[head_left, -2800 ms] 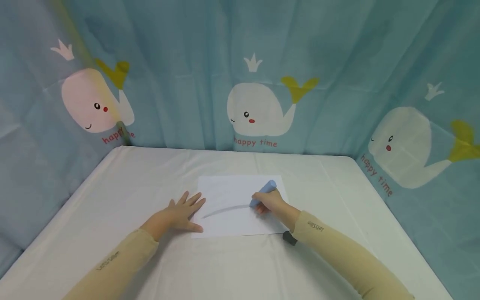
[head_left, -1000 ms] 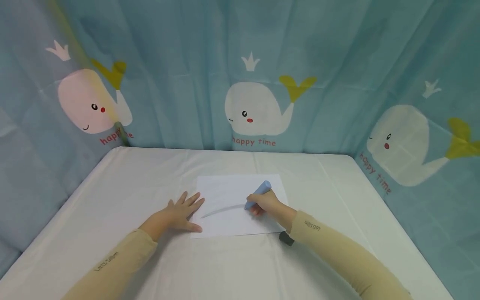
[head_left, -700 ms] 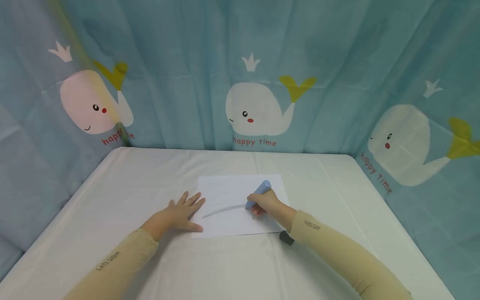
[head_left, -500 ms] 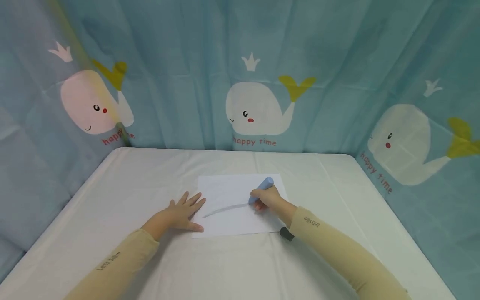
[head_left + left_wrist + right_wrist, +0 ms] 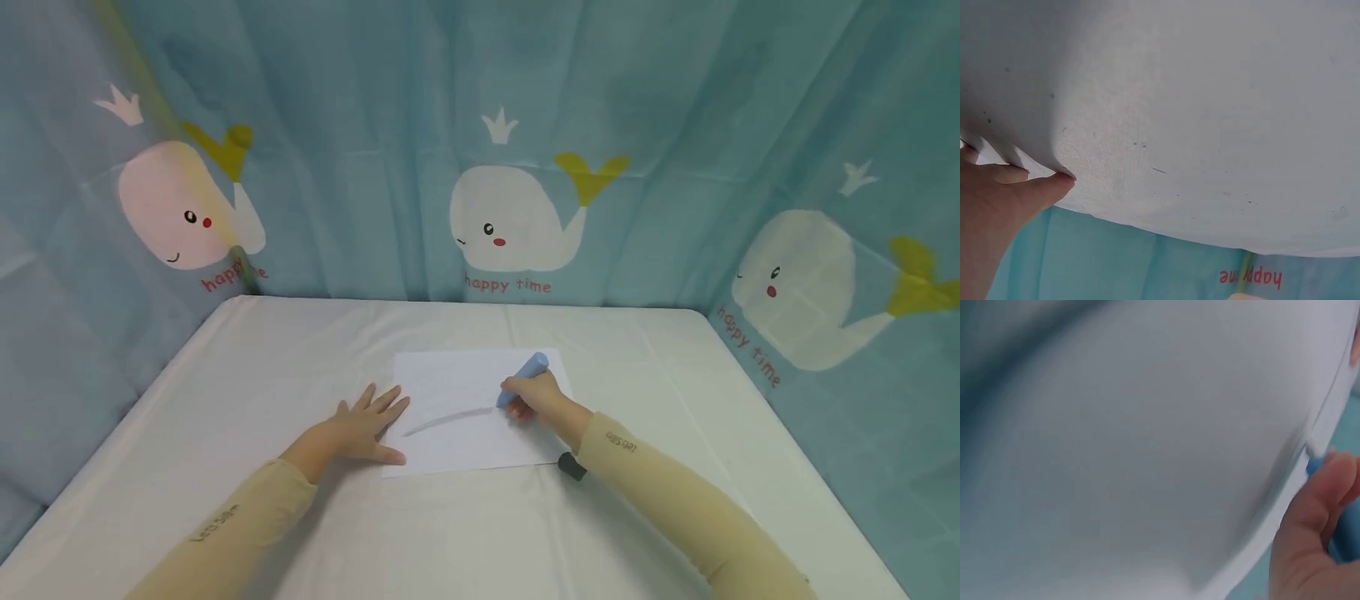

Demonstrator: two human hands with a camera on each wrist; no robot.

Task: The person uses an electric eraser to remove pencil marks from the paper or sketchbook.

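While the right hand pinched the blue marker between thumb and fingers, the barrel leaned up and rightward out of the grip, its lower end just below the fingertips — close by the right end of a grey stroke on the white paper. The left hand, holding nothing, lay with fingers spread over the paper's left edge. A small black object sat near the right sleeve; behind the white table hung a whale-printed curtain
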